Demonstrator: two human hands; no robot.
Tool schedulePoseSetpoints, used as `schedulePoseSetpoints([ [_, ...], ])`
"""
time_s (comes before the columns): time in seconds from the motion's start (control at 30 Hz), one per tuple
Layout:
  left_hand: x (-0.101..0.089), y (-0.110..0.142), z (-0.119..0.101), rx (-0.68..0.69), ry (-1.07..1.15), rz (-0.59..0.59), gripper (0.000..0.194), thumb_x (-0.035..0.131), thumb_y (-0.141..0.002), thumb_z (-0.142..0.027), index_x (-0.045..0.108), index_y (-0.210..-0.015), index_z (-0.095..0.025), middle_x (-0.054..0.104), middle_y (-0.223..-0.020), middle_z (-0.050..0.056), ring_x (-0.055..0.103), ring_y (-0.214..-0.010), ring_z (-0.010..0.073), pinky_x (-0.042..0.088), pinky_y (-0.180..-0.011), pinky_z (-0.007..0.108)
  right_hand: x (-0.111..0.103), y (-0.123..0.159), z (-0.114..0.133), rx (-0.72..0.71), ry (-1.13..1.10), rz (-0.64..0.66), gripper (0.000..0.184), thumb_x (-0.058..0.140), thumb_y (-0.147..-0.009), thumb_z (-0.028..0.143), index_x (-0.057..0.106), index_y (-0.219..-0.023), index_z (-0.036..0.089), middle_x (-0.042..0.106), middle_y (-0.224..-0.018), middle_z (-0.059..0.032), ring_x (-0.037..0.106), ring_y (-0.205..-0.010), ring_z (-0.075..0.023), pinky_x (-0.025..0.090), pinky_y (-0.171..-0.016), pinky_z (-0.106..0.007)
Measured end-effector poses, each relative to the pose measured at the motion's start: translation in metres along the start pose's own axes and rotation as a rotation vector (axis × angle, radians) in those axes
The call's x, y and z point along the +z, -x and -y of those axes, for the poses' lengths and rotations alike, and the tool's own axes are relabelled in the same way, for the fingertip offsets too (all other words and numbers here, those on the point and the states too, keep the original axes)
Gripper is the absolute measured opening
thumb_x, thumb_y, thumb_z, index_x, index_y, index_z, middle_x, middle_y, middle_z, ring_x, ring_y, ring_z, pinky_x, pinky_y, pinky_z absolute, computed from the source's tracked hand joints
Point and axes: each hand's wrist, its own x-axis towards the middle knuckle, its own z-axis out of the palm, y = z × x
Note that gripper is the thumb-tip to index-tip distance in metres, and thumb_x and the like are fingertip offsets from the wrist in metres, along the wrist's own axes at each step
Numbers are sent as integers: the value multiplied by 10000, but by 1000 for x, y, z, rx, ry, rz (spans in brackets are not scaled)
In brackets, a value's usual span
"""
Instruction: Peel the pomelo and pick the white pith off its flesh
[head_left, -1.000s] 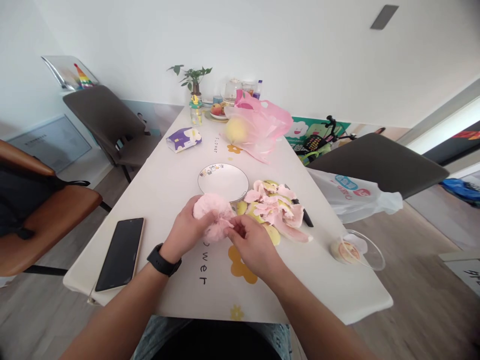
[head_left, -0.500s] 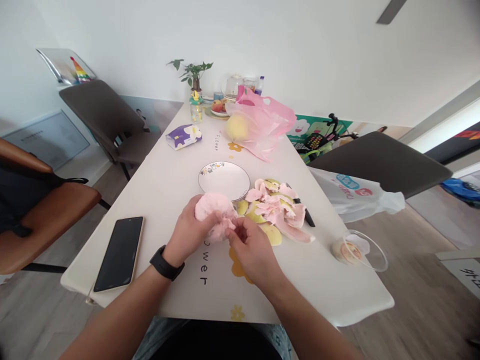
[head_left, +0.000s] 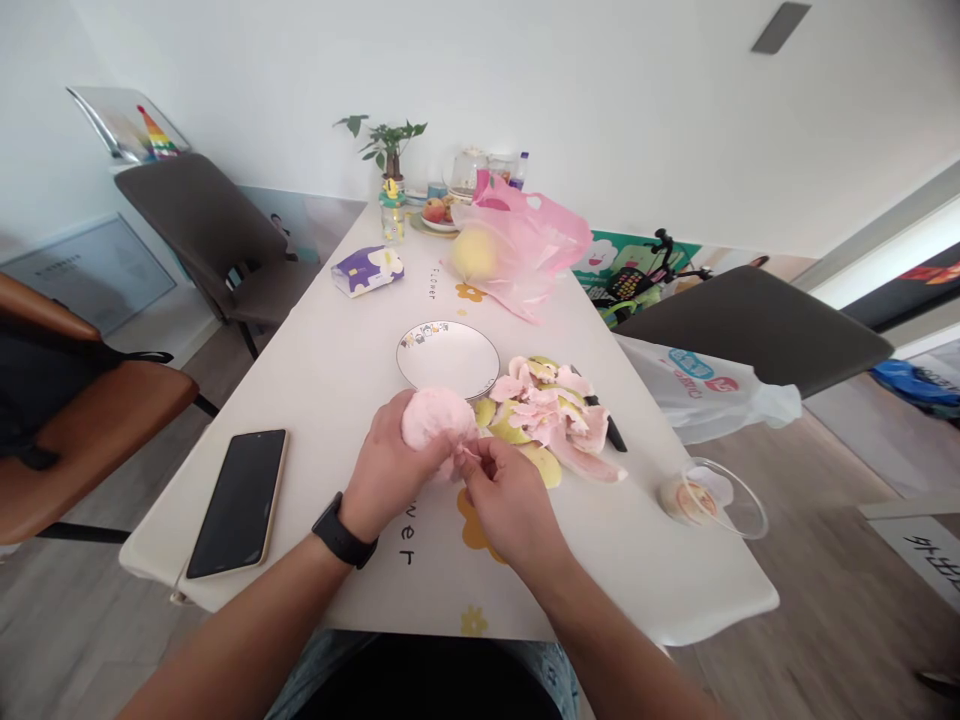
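My left hand (head_left: 390,470) wraps around a round pink peeled pomelo (head_left: 436,420) and holds it just above the white table (head_left: 330,380). My right hand (head_left: 504,495) is closed in a pinch at the fruit's lower right side, on a bit of its pink pith. A black watch sits on my left wrist. A pile of pink and yellow-green peel pieces (head_left: 551,415) lies just right of the fruit. An empty white plate (head_left: 448,357) stands right behind it.
A black phone (head_left: 238,502) lies near the table's left front edge. A black-handled knife (head_left: 611,430) sits behind the peel. A clear lidded cup (head_left: 709,497), a pink bag with a yellow fruit (head_left: 510,250), a tissue pack (head_left: 367,272) and chairs surround.
My left hand has turned the fruit slightly and my right hand's pinch has shifted a little on its lower right side. Everything else on the table stays put.
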Motion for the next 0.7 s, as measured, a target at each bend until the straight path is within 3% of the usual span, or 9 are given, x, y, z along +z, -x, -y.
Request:
schedulePoseSetpoints([
  [0.1,1,0,2,-2,-2,-3,593,711,-780,-428,536,-1319,-255,616,-1327,90,557,-1243,303,453,-1031,466,2,0,-6,-83,26,-33,279,507,-951,421,588,-772,224,620,-679,-22,576,-616,-194,435,-551,-313],
  [0.2,-1,0,0,-14,8,16,589,706,-783,-428,540,-1321,-255,618,-1335,84,573,-1223,298,459,-1028,460,4,2,-13,-258,90,-81,225,487,-966,357,578,-810,222,650,-792,-48,601,-726,-208,467,-634,-330],
  [0.37,-8,-7,0,-57,64,7,510,683,-807,-465,585,-1264,-260,664,-1275,63,616,-1162,290,490,-978,428,6,14,-25,-601,300,119,216,398,-997,272,581,-892,226,666,-915,-76,608,-781,-221,486,-686,-360],
  [0.43,-13,-11,5,-95,127,24,476,645,-842,-494,593,-1251,-255,675,-1263,64,630,-1146,285,499,-966,419,2,15,-31,-602,315,124,240,392,-1011,281,594,-892,232,663,-895,-66,608,-768,-214,492,-689,-358],
  [0.5,-17,-14,11,-94,191,63,500,637,-855,-504,582,-1275,-239,667,-1286,77,627,-1164,285,498,-979,412,-9,7,-39,-527,270,23,237,413,-1015,294,612,-900,233,648,-866,-54,612,-778,-204,500,-707,-346],
  [0.6,-23,-16,19,-69,271,118,507,620,-877,-513,569,-1297,-233,649,-1322,84,614,-1198,280,494,-999,402,-31,-15,-49,-490,313,-95,273,395,-1014,284,659,-1006,214,636,-925,-79,616,-845,-218,504,-729,-357],
  [0.7,-26,-16,20,-72,290,149,518,621,-877,-526,555,-1314,-255,645,-1331,76,611,-1209,277,503,-990,395,-49,-37,-52,-407,440,-121,326,379,-1016,328,678,-991,203,609,-965,-102,601,-862,-242,501,-699,-379],
])
